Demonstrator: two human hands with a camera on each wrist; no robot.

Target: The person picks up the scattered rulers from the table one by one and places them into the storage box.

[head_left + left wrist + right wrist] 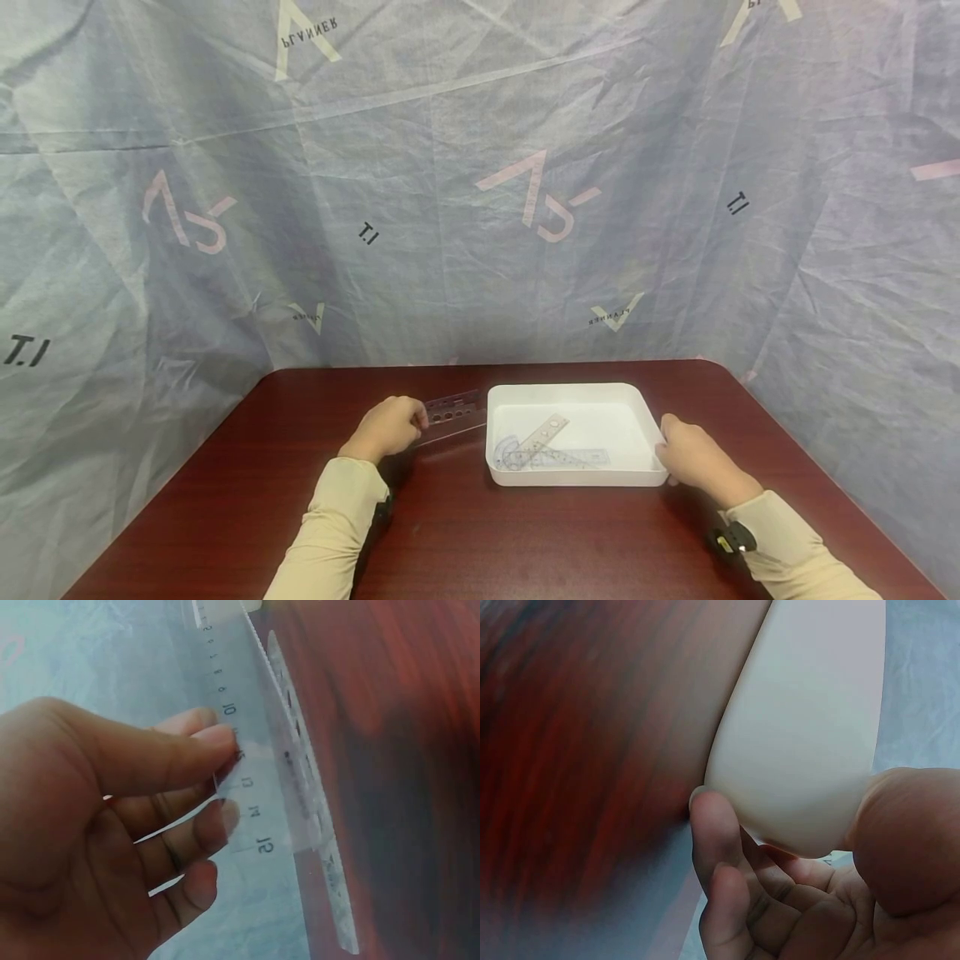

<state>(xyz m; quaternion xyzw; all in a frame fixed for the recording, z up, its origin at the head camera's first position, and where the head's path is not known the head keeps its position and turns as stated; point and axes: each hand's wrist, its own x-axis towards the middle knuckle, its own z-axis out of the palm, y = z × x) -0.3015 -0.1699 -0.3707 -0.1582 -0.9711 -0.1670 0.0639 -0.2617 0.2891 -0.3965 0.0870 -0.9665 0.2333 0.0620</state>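
Observation:
The left hand (386, 427) pinches a clear ruler (247, 780) between thumb and fingers; its printed numbers show in the left wrist view. Beside that ruler, a second clear piece with cut-out holes (450, 414) stands close to the tray's left side; whether the two touch, I cannot tell. The right hand (693, 454) grips the right end of a white tray (577, 477), with the thumb at the rim and fingers against the outer wall in the right wrist view (802, 735). Inside the tray lie a clear ruler (592, 457), a holed strip (551, 429) and a protractor (504, 450), overlapping at the front left.
A dark red wooden table (525, 542) lies under everything. Grey printed cloth (450, 250) hangs behind the table and along both sides. A black band with a small device (733, 537) is on the right wrist.

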